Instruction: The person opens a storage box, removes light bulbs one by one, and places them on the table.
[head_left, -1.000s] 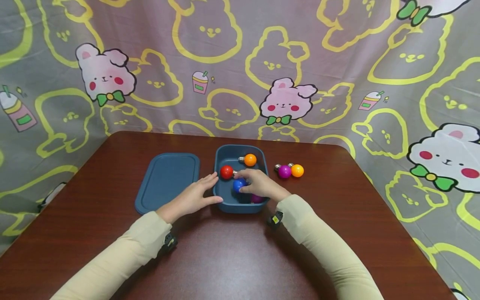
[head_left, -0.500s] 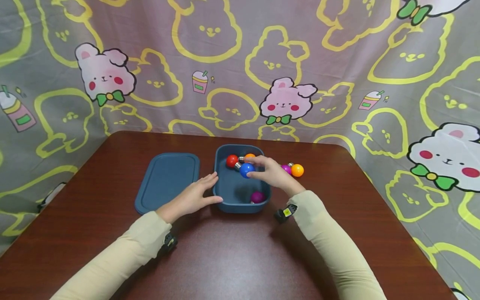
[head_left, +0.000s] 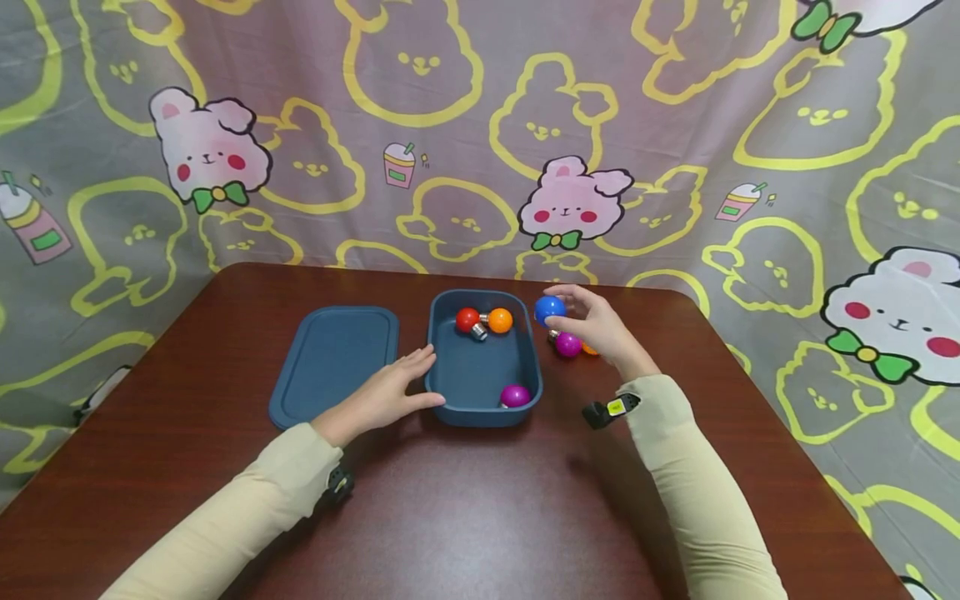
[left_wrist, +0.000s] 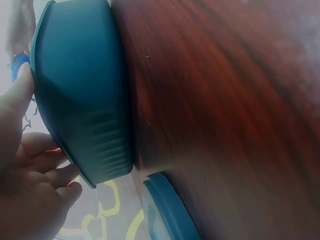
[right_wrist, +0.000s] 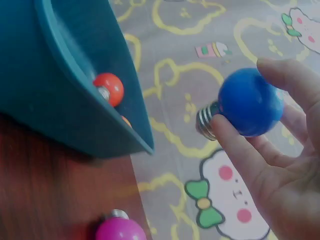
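My right hand (head_left: 603, 329) pinches a blue light bulb (head_left: 550, 311) in the air, just right of the blue-grey box (head_left: 484, 417). In the right wrist view the bulb's metal screw base (right_wrist: 206, 121) points left, with thumb and fingers around the globe. My left hand (head_left: 384, 390) rests at the box's left rim with fingers loosely extended, as the left wrist view also shows. Inside the box lie a red bulb (head_left: 467, 319), an orange bulb (head_left: 500, 320) and, at the near right corner, a purple bulb (head_left: 515, 396).
On the table right of the box lie another purple bulb (head_left: 567, 344) and a second orange bulb (head_left: 591, 349), partly hidden behind my right hand. A flat blue-grey lid (head_left: 341, 358) lies left of the box. Patterned curtain (head_left: 450, 108) hangs behind the table.
My right hand has lifted the blue bulb out of the box and carried it right, past the rim. The red bulb inside has shifted toward the far side. My left hand stays put.
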